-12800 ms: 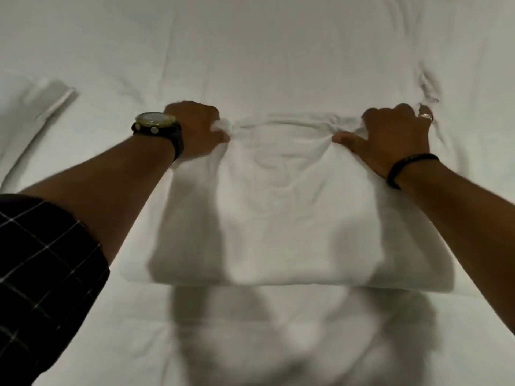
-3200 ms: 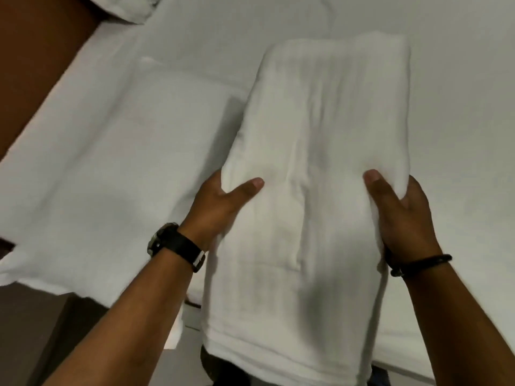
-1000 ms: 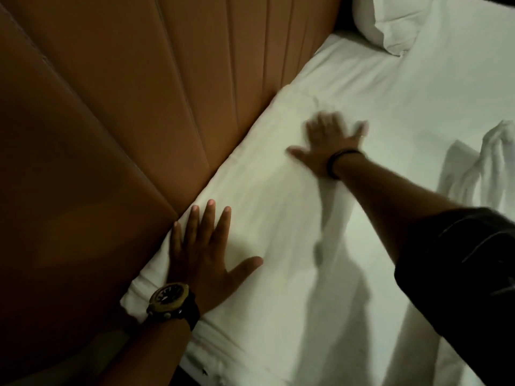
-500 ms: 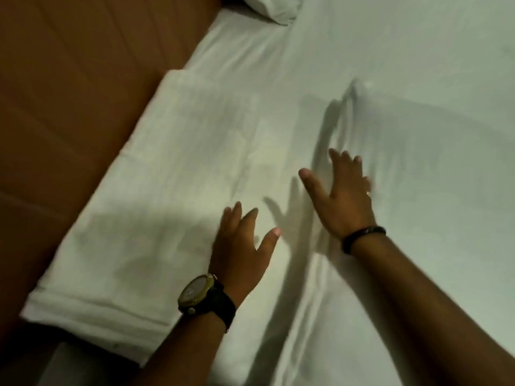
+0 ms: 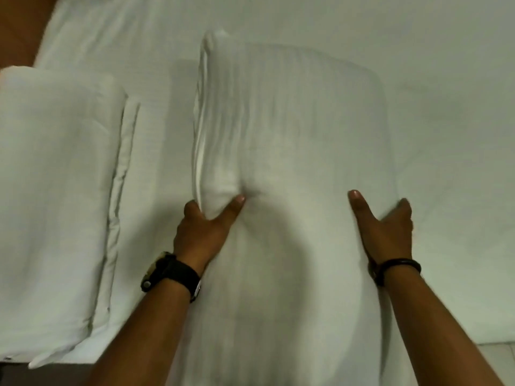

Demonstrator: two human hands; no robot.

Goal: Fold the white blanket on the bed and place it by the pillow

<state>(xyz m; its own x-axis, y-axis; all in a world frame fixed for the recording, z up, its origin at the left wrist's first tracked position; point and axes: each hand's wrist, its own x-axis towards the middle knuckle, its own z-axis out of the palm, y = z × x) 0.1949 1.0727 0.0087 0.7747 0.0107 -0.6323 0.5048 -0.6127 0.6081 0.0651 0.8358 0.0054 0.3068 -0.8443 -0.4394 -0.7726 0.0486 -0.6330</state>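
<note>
The folded white blanket (image 5: 55, 176) lies flat at the left of the bed, its layered edges facing right. A white striped pillow (image 5: 292, 121) fills the middle of the view, lengthwise away from me. My left hand (image 5: 203, 232) grips the pillow's left edge, thumb on top and fingers under. On the pillow's right edge, my right hand (image 5: 387, 227) holds the same way. A strip of sheet separates the pillow from the blanket. The pillow's near end is hidden below the frame.
The white bed sheet (image 5: 446, 79) stretches to the right and far side. A brown headboard (image 5: 16, 29) shows at the top left corner. The bed's near edge and floor (image 5: 498, 358) appear at the bottom right.
My hands have left the laid-down blanket and closed on the two sides of the pillow. The view has swung right, so the blanket now sits at the left.
</note>
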